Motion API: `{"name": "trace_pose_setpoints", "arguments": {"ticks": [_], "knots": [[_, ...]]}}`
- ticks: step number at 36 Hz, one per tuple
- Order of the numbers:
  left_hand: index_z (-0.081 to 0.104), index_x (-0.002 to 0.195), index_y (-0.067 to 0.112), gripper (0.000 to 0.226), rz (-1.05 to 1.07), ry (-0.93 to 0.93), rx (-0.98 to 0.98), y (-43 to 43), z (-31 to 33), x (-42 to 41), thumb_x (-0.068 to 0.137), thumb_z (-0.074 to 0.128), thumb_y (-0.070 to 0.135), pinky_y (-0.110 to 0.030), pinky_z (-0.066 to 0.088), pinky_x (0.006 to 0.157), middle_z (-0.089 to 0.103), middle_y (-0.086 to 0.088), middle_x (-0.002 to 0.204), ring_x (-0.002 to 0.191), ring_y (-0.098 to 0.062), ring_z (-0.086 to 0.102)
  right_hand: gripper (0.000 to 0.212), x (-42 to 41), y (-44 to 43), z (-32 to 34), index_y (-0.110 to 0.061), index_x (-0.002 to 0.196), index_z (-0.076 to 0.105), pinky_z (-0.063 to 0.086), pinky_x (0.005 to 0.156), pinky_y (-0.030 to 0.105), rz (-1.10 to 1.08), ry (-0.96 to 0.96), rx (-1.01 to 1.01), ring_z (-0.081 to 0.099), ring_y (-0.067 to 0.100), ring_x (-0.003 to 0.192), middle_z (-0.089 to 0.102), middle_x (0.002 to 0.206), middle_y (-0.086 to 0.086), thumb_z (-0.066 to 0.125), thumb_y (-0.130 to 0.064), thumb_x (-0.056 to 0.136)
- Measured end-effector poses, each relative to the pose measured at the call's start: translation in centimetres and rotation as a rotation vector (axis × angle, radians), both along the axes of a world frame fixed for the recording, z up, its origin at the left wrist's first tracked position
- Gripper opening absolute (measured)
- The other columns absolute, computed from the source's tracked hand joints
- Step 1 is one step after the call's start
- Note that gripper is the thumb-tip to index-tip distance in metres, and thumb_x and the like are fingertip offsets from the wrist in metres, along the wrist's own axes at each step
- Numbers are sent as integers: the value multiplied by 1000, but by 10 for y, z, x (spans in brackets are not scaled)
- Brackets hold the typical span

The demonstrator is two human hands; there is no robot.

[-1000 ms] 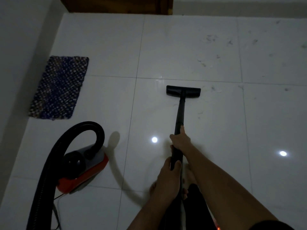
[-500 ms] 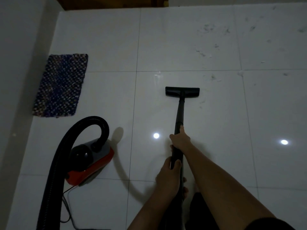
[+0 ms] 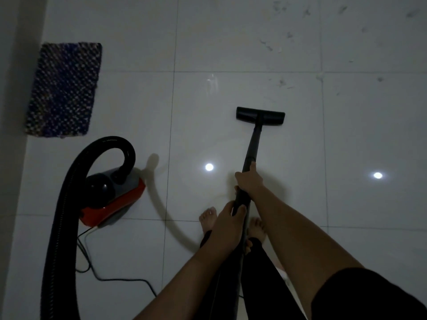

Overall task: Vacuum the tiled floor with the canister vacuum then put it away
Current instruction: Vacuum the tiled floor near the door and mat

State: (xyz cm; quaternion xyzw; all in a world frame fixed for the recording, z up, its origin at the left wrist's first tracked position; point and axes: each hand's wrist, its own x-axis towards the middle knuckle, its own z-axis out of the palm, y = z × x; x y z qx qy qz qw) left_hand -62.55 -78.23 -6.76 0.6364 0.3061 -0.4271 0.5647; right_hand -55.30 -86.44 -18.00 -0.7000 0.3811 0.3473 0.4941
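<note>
Dim, bluish indoor light, two bright glare spots on glossy floor (image 3: 231,54), soft shadows, slightly blurred edges

Glossy white tiled floor (image 3: 231,42) mirrors two lamps. At nine o'clock, a red-and-black shiny plastic canister vacuum (image 3: 111,195) with ribbed black hose (image 3: 69,192); at ten o'clock, a rough blue woven cloth mat (image 3: 64,88). Matt black plastic wand (image 3: 253,144).

No readable text, brand, label or number; the canister vacuum (image 3: 111,195) is too dark to tell.
</note>
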Motion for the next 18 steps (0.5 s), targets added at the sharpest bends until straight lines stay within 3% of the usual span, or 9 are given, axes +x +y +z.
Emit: {"name": "trace_pose_setpoints", "arguments": {"ticks": [2, 4, 6, 8, 11, 13, 16, 18], "knots": [[47, 108, 23, 14, -32, -3, 7, -4, -3, -1, 98, 38, 29, -25, 43, 43, 53, -13, 75, 47, -19, 49, 65, -3, -5, -5, -17, 150, 15, 46, 52, 23, 4, 12, -15, 50, 11, 63, 44, 140, 21, 48, -9, 95], [49, 109, 21, 17, -39, -9, 22, -9, -5, -2, 98, 39, 29, -24, 43, 42, 54, -13, 75, 46, -19, 49, 73, -3, -9, -8, -15, 153, 6, 57, 69, 39, 44, 47, -36, 58, 20, 69, 38, 145, 17, 49, -8, 94], [48, 113, 20, 20, -39, 6, 15, -14, -7, -1, 99, 39, 29, -24, 44, 41, 54, -13, 75, 45, -20, 50, 79, -2, -13, -8, -21, 154, -2, 58, 77, 43, 19, 59, -28, 58, 22, 62, 52, 125, 18, 48, -8, 93], [46, 116, 22, 20, -40, 16, 16, -19, -4, 1, 99, 38, 29, -21, 43, 37, 54, -12, 72, 43, -19, 49, 80, 0, -18, -8, -26, 154, -3, 56, 72, 41, -41, 64, 3, 55, 19, 56, 57, 98, 16, 47, -10, 94], [45, 124, 22, 27, -37, 20, 20, -28, -6, 6, 99, 38, 30, -21, 43, 37, 54, -10, 69, 41, -18, 49, 80, 5, -26, -10, -30, 154, -3, 56, 70, 38, -87, 71, 33, 56, 19, 57, 56, 109, 21, 47, -11, 94], [44, 124, 24, 26, -41, 14, 42, -36, -7, 12, 99, 38, 30, -22, 44, 38, 54, -9, 69, 43, -17, 49, 79, 12, -32, -11, -30, 153, -1, 57, 68, 37, -91, 68, 43, 55, 19, 58, 55, 99, 16, 47, -11, 94], [45, 119, 26, 22, -49, -17, 65, -49, -15, 23, 99, 38, 29, -31, 48, 53, 55, -7, 70, 52, -19, 51, 70, 24, -45, -14, -26, 151, 11, 46, 52, 30, -94, 46, 90, 52, 17, 62, 48, 92, 9, 46, -10, 94], [46, 109, 29, 13, -60, -29, 82, -57, -19, 32, 99, 38, 29, -38, 50, 63, 56, -7, 70, 55, -20, 51, 67, 34, -55, -17, -26, 150, 14, 42, 49, 27, -105, 44, 100, 52, 17, 62, 46, 85, 5, 46, -10, 93]]}}
